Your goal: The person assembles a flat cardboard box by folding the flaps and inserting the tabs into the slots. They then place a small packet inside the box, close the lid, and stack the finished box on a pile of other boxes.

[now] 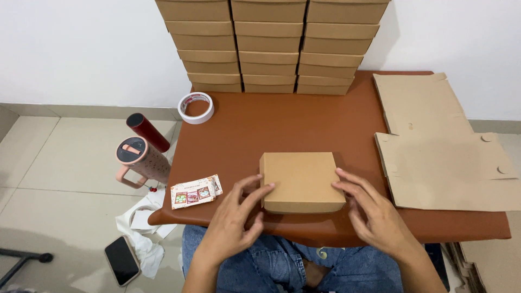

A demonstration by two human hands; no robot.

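Head view, looking down over a reddish-brown table [304, 122].

Closed small cardboard box [301, 182] lies flat near the front edge of the table, about mid-width, lid down.

Left hand [233, 222]: fingers spread and lightly bent, fingertips [269, 187] touching the box's left side and front-left corner. Open hand, pressing against the box rather than wrapped round it; nothing enclosed in the palm.

Right hand [374, 214]: fingers extended, tips resting on the box's right edge near the front-right corner. Also open, touching only, no object enclosed.

The box sits between the two hands, resting on the table, not lifted.

Surroundings:
- Three columns of identical folded cardboard boxes [271, 46] stacked at the back of the table against the white wall.
- Pile of flat unfolded box blanks [439, 146] on the right part of the table, well apart from the right hand.
- Roll of tape [196, 107] at the back-left corner of the table.
- Small stack of printed cards [195, 191] at the front-left edge, near the left hand but apart from it.
- On the tiled floor to the left: pink tumbler with handle [140, 160], dark red cylindrical bottle [147, 132], crumpled white paper [144, 230], dark phone [121, 260] lying face up.

Person is seated, denim-clad knees [282, 263] under the table's front edge
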